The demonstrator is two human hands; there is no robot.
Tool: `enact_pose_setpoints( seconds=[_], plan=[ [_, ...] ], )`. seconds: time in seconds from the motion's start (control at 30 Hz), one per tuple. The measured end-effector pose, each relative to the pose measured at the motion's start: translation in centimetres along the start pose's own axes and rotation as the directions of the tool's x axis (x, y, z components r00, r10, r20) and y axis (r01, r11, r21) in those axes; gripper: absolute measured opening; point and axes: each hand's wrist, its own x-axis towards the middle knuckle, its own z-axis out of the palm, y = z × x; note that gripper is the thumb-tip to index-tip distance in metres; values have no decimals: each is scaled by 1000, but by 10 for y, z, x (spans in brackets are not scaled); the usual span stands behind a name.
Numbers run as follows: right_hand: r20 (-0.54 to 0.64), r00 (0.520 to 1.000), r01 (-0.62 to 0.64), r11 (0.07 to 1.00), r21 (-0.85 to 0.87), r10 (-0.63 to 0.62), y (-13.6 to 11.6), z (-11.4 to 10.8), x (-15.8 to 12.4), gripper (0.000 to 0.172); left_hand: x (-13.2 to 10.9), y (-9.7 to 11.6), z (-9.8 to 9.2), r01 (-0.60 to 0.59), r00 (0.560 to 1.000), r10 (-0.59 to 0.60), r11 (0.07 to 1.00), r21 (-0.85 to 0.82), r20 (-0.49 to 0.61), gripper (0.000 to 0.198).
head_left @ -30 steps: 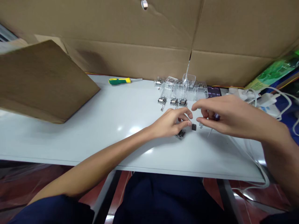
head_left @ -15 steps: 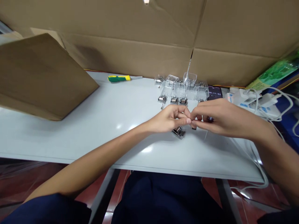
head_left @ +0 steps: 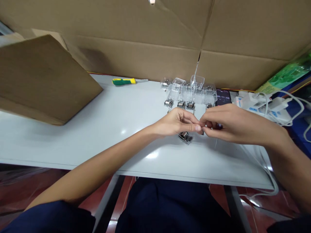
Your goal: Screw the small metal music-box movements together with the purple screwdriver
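My left hand [head_left: 181, 123] and my right hand [head_left: 224, 124] meet fingertip to fingertip above the table. Both are closed in a pinch, and what lies between them is mostly hidden; only a small dark bit shows under the fingertips. Just below my left hand, a metal mechanism in a clear plastic part [head_left: 186, 137] lies on the table. Beyond the hands, several small metal mechanisms [head_left: 181, 104] rest in a row. Behind these stand several clear plastic boxes [head_left: 187, 92], grouped close together.
A green and yellow screwdriver [head_left: 123, 82] lies at the table's back edge. On the left a cardboard flap [head_left: 48, 81] juts over the white table [head_left: 109, 119]. To the right are a phone with a running timer [head_left: 223, 97] and a power strip [head_left: 264, 105] with white cables.
Both hands have shifted very slightly, with the left fingertips a little further right. They stay pinched together, and the other things have not moved.
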Motion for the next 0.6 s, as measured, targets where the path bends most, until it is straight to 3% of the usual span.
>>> enact_pose_setpoints(
  seconds=[0.1,0.23,0.4,0.6],
  plan=[
    [191,972,-132,990,-52,140,12,0,-1,18,-1,3,-1,-25,1000,25,976,216,2,26],
    [334,894,-281,954,-100,298,34,7,0,13,-5,7,-4,-71,996,38,891,449,83,25],
    [386,866,-314,946,-73,318,52,15,5,10,-8,11,-6,-225,949,21,747,625,316,25],
    [345,892,-295,954,-48,293,54,10,4,10,-9,10,-7,-266,931,16,713,649,365,34]
  ],
)
